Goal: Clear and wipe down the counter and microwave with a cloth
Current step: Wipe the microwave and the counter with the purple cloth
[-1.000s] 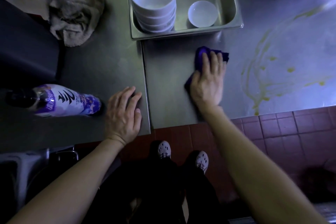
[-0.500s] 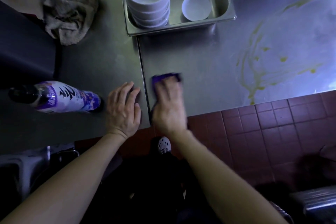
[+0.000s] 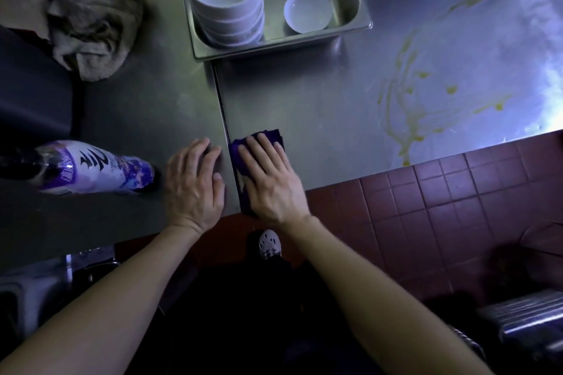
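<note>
Right hand (image 3: 268,179): fingers straight, pressing a purple cloth (image 3: 271,135) flat on the bench (image 3: 304,106) at its front edge, beside the seam. Left hand (image 3: 195,186): resting flat, holding nothing, just left of the seam. Bottle (image 3: 91,167): sitting near the left hand. Yellow smears (image 3: 408,113): streaking the bench well right of the cloth.

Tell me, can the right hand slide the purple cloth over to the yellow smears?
Probably yes. The right hand presses the purple cloth flat on the counter, and only bare steel lies between it and the yellow smears. The metal pan sits farther back, off that path.
</note>
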The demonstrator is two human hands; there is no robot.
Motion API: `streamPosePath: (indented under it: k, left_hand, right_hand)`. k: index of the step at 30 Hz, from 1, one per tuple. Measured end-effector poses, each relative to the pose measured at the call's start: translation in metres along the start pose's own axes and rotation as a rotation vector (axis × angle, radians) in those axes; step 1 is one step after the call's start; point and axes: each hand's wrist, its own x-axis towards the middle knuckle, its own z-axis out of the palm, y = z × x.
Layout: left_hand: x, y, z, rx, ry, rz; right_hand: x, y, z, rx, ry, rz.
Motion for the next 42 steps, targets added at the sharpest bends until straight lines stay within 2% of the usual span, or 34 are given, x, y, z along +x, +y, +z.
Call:
streamPosePath:
  k: [2, 3, 5, 7, 8, 9, 12, 16, 18, 21, 25, 27, 29, 31, 32, 33, 35, 38, 40, 42]
  left_hand:
    - [0.000, 0.000, 0.000, 0.003, 0.006, -0.006]
    - [-0.001, 0.001, 0.000, 0.001, 0.005, -0.009]
    - [-0.001, 0.001, 0.000, -0.009, 0.001, -0.008]
    - [0.001, 0.001, 0.000, -0.005, -0.001, -0.012]
    - [0.001, 0.001, 0.000, -0.005, -0.005, -0.012]
    - [0.001, 0.002, -0.001, -0.007, -0.006, -0.012]
    - [0.002, 0.000, -0.001, 0.005, -0.009, -0.006]
    - [0.004, 0.004, -0.002, 0.026, -0.022, -0.038]
    - [0.012, 0.015, -0.003, 0.002, 0.019, -0.083]
    - [0.031, 0.047, 0.002, -0.039, 0.052, -0.060]
    - [0.062, 0.100, 0.019, -0.089, 0.008, 0.033]
    - [0.077, 0.123, 0.030, -0.092, -0.015, 0.043]
    - [0.089, 0.141, 0.041, -0.077, -0.017, 0.024]
    - [0.099, 0.155, 0.049, -0.060, -0.018, -0.015]
    - [0.105, 0.161, 0.051, -0.055, -0.020, -0.038]
    - [0.110, 0.167, 0.052, -0.051, -0.020, -0.063]
    - [0.118, 0.174, 0.051, -0.050, -0.029, -0.121]
    - [0.123, 0.177, 0.041, -0.038, -0.085, -0.156]
    - [0.124, 0.174, 0.031, -0.035, -0.175, -0.156]
    - [0.128, 0.168, 0.021, -0.016, -0.307, -0.132]
  right_hand:
    - [-0.010, 0.054, -0.021, -0.040, 0.017, -0.037]
    - [-0.016, 0.085, -0.037, -0.071, 0.044, 0.008]
    - [-0.028, 0.131, -0.065, -0.115, 0.148, 0.213]
    - [-0.023, 0.116, -0.060, -0.149, 0.269, 0.439]
    - [-0.017, 0.089, -0.043, -0.150, 0.286, 0.477]
    - [-0.012, 0.056, -0.025, -0.120, 0.252, 0.436]
    - [-0.004, -0.018, 0.008, 0.037, 0.087, 0.107]
    - [-0.013, 0.018, -0.009, 0.034, 0.027, -0.028]
    - [-0.024, 0.047, -0.027, 0.010, 0.033, -0.029]
    - [-0.043, 0.103, -0.063, -0.019, 0.069, 0.048]
    - [-0.063, 0.222, -0.125, -0.118, 0.117, 0.177]
    - [-0.065, 0.293, -0.155, -0.150, 0.201, 0.325]
    - [-0.061, 0.351, -0.180, -0.176, 0.268, 0.549]
    - [-0.051, 0.368, -0.190, -0.190, 0.310, 0.709]
    - [-0.044, 0.358, -0.184, -0.188, 0.327, 0.724]
    - [-0.037, 0.337, -0.175, -0.174, 0.338, 0.675]
    - [-0.033, 0.271, -0.146, -0.077, 0.266, 0.394]
    - [-0.038, 0.192, -0.112, 0.061, -0.040, -0.074]
    - [-0.030, 0.202, -0.113, 0.034, -0.177, -0.298]
    - [-0.002, 0.253, -0.131, -0.015, -0.202, -0.381]
